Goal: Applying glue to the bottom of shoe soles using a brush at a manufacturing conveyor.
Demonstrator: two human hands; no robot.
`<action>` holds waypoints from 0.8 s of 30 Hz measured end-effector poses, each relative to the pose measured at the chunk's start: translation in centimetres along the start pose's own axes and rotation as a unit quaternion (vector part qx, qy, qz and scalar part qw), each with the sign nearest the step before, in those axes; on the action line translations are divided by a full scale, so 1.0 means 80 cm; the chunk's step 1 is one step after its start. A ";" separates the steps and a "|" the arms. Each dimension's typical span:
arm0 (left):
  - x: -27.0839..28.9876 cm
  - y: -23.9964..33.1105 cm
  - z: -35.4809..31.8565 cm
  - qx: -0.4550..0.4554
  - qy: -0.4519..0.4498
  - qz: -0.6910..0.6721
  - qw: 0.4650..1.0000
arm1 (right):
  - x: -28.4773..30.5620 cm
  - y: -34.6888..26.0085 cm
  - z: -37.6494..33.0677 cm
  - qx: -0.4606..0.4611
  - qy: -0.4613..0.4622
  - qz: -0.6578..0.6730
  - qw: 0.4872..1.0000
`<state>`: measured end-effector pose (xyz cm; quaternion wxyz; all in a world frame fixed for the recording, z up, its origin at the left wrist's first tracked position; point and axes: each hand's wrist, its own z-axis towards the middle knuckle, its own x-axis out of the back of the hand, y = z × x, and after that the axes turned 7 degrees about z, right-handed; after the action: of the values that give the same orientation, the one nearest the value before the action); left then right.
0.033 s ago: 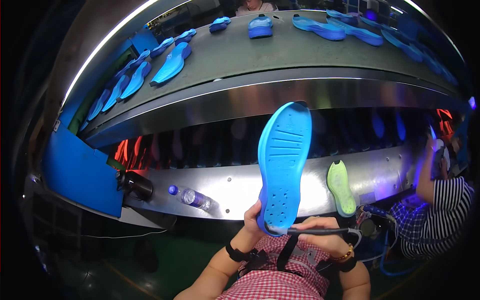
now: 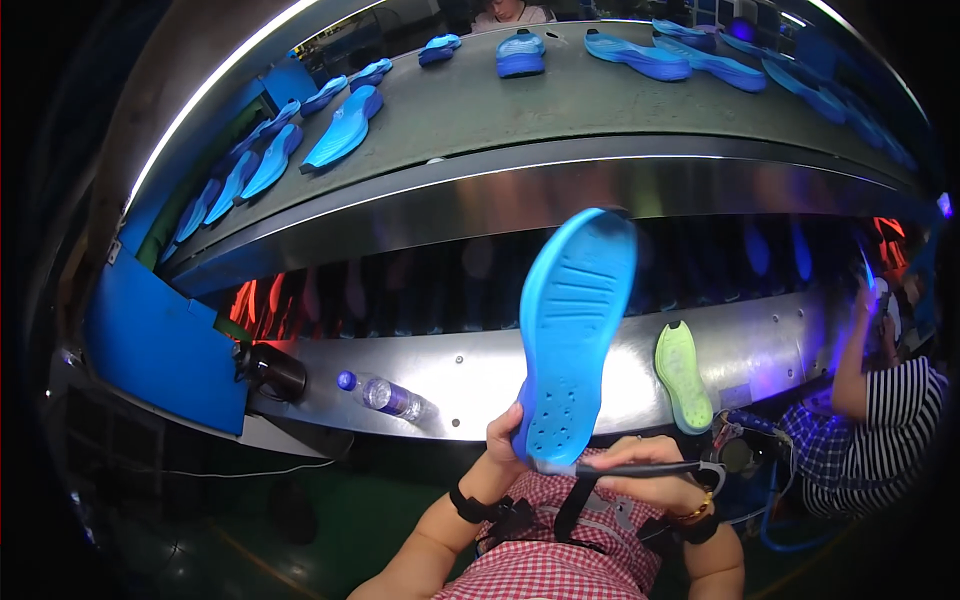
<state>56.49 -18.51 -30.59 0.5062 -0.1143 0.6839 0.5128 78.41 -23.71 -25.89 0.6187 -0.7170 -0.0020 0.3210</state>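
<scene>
We are seeing blue soles [image 2: 344, 130] riding the upper conveyor belt [image 2: 560, 105] at twelve o'clock, a green sole [image 2: 684, 375] and water bottle [image 2: 385, 396] lying on the steel ledge [image 2: 470, 375] below.

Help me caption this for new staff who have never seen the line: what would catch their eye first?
First, the big blue shoe sole held upright at centre, gripped at its heel by the left hand while the right hand holds a dark tool against its lower edge. Next, a lime-green sole leaning on the shiny metal ledge to the right, and rows of blue soles on the grey conveyor belt above.
</scene>
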 end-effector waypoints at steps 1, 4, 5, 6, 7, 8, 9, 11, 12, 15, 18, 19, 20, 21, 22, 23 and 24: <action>-0.014 0.007 0.006 0.003 0.015 0.015 1.000 | 0.010 -0.012 0.005 0.042 -0.090 -0.039 0.994; -0.028 0.020 0.013 0.068 0.012 0.060 0.996 | 0.024 -0.015 0.006 0.081 -0.168 -0.077 0.979; -0.031 0.024 0.016 0.069 0.012 0.059 0.996 | 0.026 -0.013 0.009 0.096 -0.109 -0.112 0.983; -0.032 0.029 0.020 0.121 0.005 0.065 0.991 | 0.029 -0.011 0.012 0.112 -0.050 -0.147 0.981; -0.033 0.033 0.024 0.173 -0.003 0.071 0.982 | 0.029 -0.010 0.011 0.025 -0.103 -0.119 0.987; -0.037 0.035 0.028 0.173 -0.004 0.071 0.982 | 0.030 -0.015 0.014 0.095 -0.150 -0.159 0.971; -0.039 0.038 0.029 0.221 -0.010 0.081 0.972 | 0.034 -0.025 0.016 0.073 -0.188 -0.173 0.964; -0.036 0.039 0.021 0.307 0.009 0.094 0.947 | 0.039 -0.041 0.009 0.049 -0.225 -0.183 0.956; -0.037 0.040 0.021 0.309 0.008 0.093 0.947 | 0.043 -0.048 0.005 0.058 -0.233 -0.176 0.955; -0.041 0.041 0.020 0.356 0.006 0.070 0.932 | 0.050 -0.045 0.010 0.085 -0.238 -0.166 0.953; -0.054 0.044 0.023 0.387 -0.023 0.188 0.903 | 0.056 -0.047 0.009 0.080 -0.259 -0.145 0.952; -0.051 0.047 0.022 0.400 -0.027 0.201 0.894 | 0.057 -0.058 0.008 0.067 -0.279 -0.191 0.939; -0.050 0.050 0.021 0.401 -0.027 0.200 0.894 | 0.059 -0.067 0.005 0.054 -0.298 -0.237 0.923; -0.050 0.053 0.019 0.400 -0.005 0.171 0.900 | 0.059 -0.073 0.001 0.068 -0.287 -0.242 0.925; -0.050 0.056 0.017 0.399 0.017 0.143 0.906 | 0.058 -0.072 0.000 0.068 -0.287 -0.241 0.925; -0.048 0.058 0.012 0.387 0.018 0.131 0.912 | 0.058 -0.069 0.001 0.082 -0.240 -0.243 0.936; -0.050 0.060 0.014 0.386 0.016 0.131 0.913 | 0.061 -0.066 0.001 0.096 -0.191 -0.247 0.945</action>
<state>55.76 -16.90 -24.48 0.4281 0.1722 0.8457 0.2681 84.30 -20.44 -23.41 0.7321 -0.5566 -0.2665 0.2883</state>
